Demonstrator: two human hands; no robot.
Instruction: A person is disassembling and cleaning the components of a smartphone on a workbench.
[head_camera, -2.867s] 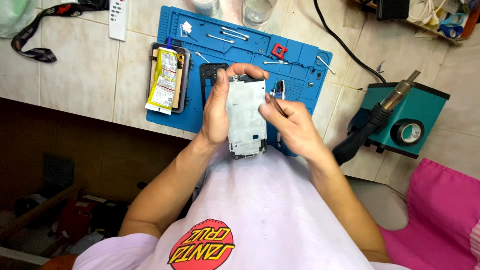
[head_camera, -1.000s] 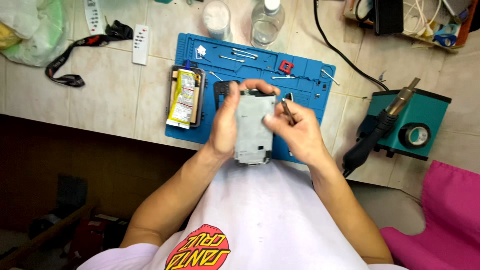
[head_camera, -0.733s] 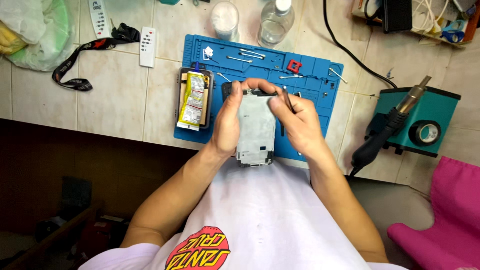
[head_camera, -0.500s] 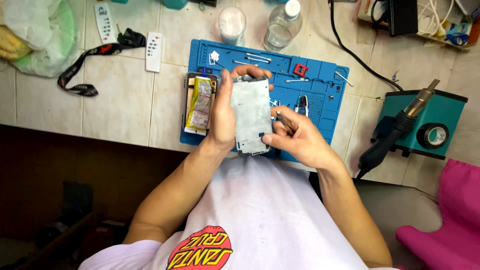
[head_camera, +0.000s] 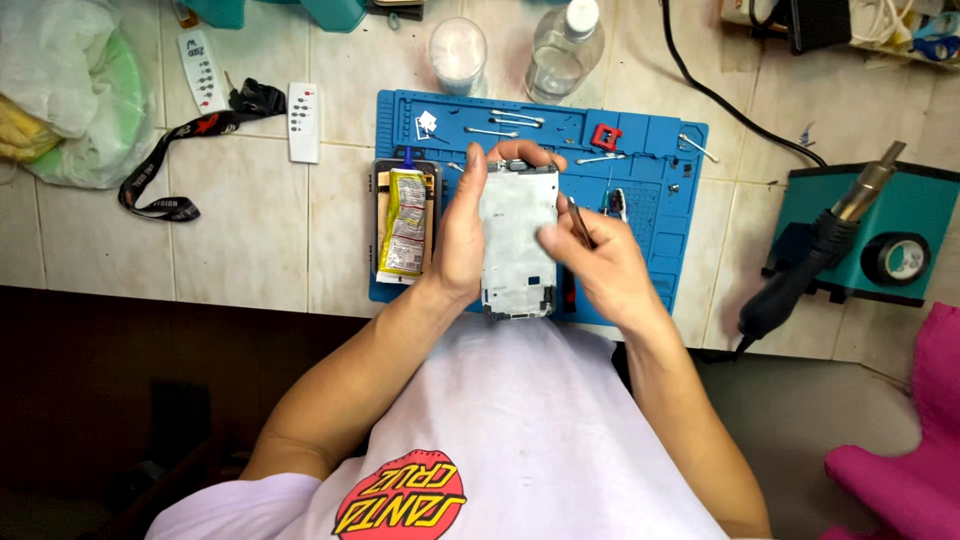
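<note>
Phone frame (head_camera: 518, 238) between both hands

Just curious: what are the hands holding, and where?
Left hand grips the phone frame by its long edges; right hand pinches tweezers along their shaft.

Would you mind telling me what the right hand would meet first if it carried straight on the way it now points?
The right hand points up and left; its thumb already rests on the grey phone frame held by the left hand, so it would likely press into that frame first, though depth is uncertain.
</note>
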